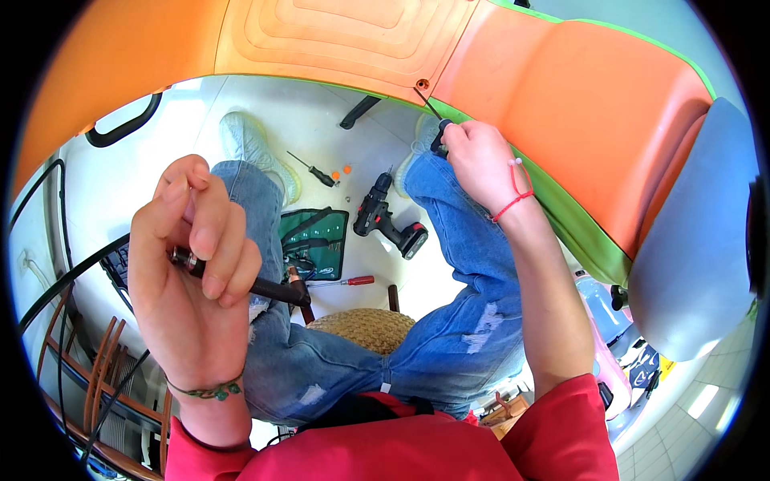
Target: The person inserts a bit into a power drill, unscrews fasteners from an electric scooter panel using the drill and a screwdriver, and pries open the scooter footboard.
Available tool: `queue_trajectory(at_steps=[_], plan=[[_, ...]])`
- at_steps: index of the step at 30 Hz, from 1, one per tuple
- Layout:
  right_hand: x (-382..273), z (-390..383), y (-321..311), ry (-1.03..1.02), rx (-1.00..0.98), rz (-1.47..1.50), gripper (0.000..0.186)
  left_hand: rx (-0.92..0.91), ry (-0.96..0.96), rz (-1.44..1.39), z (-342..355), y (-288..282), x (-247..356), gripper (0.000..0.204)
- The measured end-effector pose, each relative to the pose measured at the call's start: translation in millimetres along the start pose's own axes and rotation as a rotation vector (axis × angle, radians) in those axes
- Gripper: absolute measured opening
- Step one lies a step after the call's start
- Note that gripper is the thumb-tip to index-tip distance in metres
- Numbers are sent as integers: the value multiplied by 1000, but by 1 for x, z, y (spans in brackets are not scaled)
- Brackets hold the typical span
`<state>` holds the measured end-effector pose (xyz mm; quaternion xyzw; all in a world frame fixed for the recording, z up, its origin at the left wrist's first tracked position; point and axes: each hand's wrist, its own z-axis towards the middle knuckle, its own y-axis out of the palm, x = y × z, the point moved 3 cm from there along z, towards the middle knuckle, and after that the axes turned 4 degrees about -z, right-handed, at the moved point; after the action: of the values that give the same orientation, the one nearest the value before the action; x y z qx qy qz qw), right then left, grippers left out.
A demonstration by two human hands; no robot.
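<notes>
My right hand point(485, 164) grips a screwdriver point(431, 106) by its dark handle. The tip meets a round recessed hole point(422, 84) near the edge of an orange plastic panel point(345, 40); whether it sits on a screw cannot be told. Raised on the left, palm up, my left hand point(196, 264) has its fingers curled round a dark rod-shaped tool point(269, 289) with a shiny collar. Thumb and fingertips of that hand come together, and anything small between them is hidden.
On the pale floor between my feet lie a black cordless drill point(381, 216), another screwdriver point(319, 173), small orange caps point(347, 170), a green tool pouch point(333, 248) and a red-handled screwdriver point(358, 280). A woven stool point(361, 325) is under me. A grey-blue panel point(694, 240) stands right.
</notes>
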<state>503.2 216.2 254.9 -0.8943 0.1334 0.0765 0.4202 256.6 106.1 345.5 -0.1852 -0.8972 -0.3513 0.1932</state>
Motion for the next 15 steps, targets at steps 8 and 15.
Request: queue_trajectory(at_steps=[8, 15], plan=[[9, 19, 8, 63, 28, -51, 40, -70, -8, -1, 0, 1, -2, 11], [18, 22, 29, 228, -62, 416, 31, -54, -10, -8, 0, 2, -2, 13]])
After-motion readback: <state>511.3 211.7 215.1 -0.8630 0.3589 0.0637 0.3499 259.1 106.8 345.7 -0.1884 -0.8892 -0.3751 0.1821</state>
